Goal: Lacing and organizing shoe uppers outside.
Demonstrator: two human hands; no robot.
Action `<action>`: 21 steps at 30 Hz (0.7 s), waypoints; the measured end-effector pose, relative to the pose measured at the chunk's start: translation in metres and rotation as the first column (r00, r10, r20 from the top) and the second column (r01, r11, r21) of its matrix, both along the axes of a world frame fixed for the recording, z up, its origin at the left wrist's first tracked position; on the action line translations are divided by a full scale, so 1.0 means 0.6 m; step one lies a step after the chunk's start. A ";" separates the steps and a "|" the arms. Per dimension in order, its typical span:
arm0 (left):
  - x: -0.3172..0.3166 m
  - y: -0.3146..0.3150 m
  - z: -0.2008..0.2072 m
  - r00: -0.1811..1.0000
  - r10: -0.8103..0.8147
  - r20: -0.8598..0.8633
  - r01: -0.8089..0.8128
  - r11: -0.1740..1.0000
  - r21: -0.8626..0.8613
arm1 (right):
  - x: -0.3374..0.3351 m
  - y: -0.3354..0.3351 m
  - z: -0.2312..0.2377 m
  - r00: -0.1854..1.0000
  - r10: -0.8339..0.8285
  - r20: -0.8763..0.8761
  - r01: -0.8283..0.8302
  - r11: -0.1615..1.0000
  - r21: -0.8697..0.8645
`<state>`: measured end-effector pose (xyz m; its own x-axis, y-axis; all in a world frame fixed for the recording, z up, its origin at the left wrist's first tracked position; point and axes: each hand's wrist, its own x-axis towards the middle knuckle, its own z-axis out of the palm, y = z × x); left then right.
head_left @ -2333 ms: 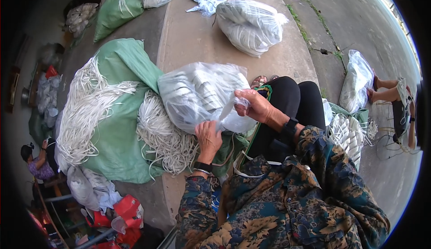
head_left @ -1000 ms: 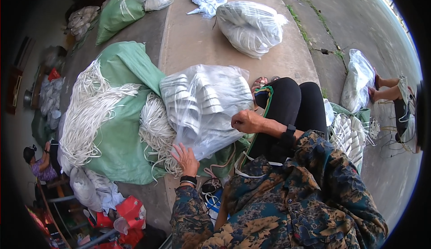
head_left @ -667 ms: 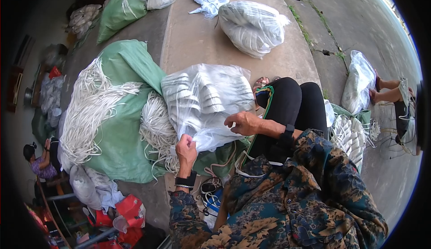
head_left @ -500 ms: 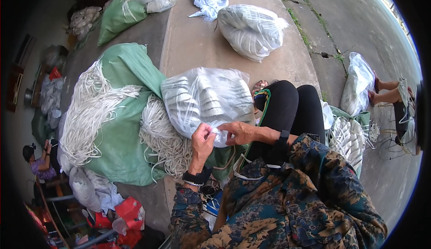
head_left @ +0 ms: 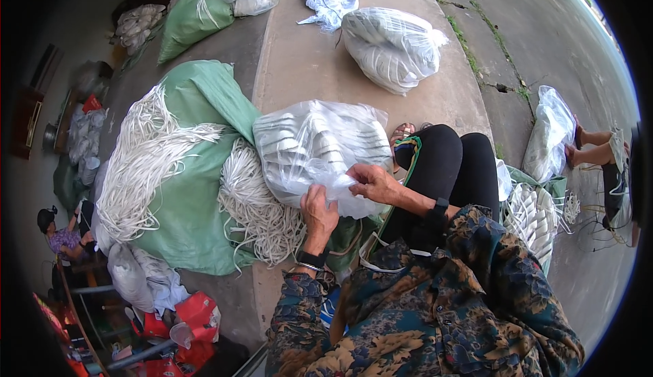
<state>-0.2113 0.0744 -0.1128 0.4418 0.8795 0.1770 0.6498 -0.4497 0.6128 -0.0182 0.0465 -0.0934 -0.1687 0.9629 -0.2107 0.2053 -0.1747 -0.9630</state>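
Observation:
A clear plastic bag (head_left: 320,135), packed with rows of white cord bundles, lies in front of me beside my knees. Its gathered near end is between my hands. My left hand (head_left: 319,212) has its fingers closed on the plastic at the near edge. Farther right and a little higher, my right hand (head_left: 374,183) pinches the film between thumb and fingers. Loose white cords (head_left: 255,207) are heaped against the bag's left side, and more white cords (head_left: 153,163) spread over a green woven sack (head_left: 194,207).
A full clear bag (head_left: 394,47) stands farther ahead, with a green sack (head_left: 194,27) at the far left. White braided bundles (head_left: 530,217) lie right of my legs. Another person's legs (head_left: 592,147) are at the far right, near a plastic bag (head_left: 549,132). A seated person (head_left: 64,237) is far left.
My hands have moved apart, drawing the bag's end wider; before, they were close together on the bunched plastic. The whole view has shifted slightly.

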 end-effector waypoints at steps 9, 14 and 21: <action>0.025 0.002 0.054 0.983 -0.028 0.184 0.067 0.976 -0.208 | -0.003 0.003 -0.024 0.944 -0.014 0.330 -0.026 0.993 0.118; -0.071 0.016 0.052 1.000 -0.012 0.029 0.019 0.973 -0.230 | 0.009 0.007 -0.006 0.808 -0.365 0.463 0.291 0.930 0.224; -0.313 -0.008 -0.056 0.341 0.819 0.461 -0.449 0.573 -0.685 | 0.048 0.017 -0.030 0.732 -0.676 0.086 0.678 0.735 0.008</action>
<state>-0.3992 0.0694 -0.1465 -0.3905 0.8707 -0.2989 -0.0820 0.2905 0.9533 0.0103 0.0565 -0.1113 0.5434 0.8110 -0.2167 0.0981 -0.3177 -0.9431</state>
